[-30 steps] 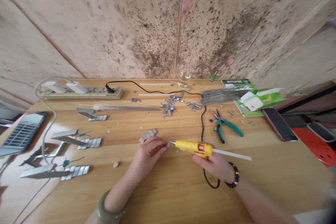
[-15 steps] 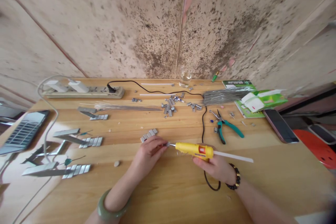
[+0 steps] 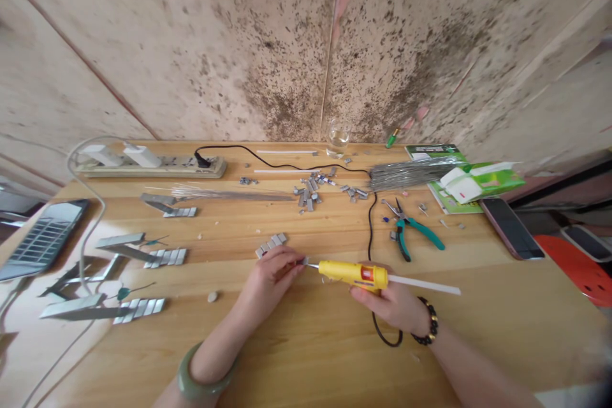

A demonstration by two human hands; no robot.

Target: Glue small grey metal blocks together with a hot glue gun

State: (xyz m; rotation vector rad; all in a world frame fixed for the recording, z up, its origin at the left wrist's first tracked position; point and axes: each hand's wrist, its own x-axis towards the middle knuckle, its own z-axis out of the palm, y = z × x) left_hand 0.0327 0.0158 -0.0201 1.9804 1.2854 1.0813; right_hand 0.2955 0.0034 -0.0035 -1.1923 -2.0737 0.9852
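Observation:
My right hand (image 3: 389,299) is wrapped round the handle of a yellow hot glue gun (image 3: 351,273), held level with its nozzle to the left. A white glue stick (image 3: 425,284) pokes out of its back end. Between pinched fingertips, my left hand (image 3: 273,275) holds a small grey piece (image 3: 306,261) at the nozzle tip; whether the two touch I cannot tell. Just beyond that hand lies a row of grey blocks (image 3: 271,245), partly hidden by the fingers. The gun's black cord (image 3: 370,229) runs back across the wooden table (image 3: 306,344).
Grey angled stands (image 3: 119,248) with block rows are at left, beside a power strip (image 3: 182,169) and a dark phone (image 3: 45,236). Loose grey pieces (image 3: 310,193), a glass of water (image 3: 338,140), wire bundles (image 3: 406,174), teal pliers (image 3: 411,229) and another phone (image 3: 511,228) lie farther back and right.
Almost nothing differs. The glue gun sits a hair farther left, its nozzle still at the small grey piece in my left fingertips.

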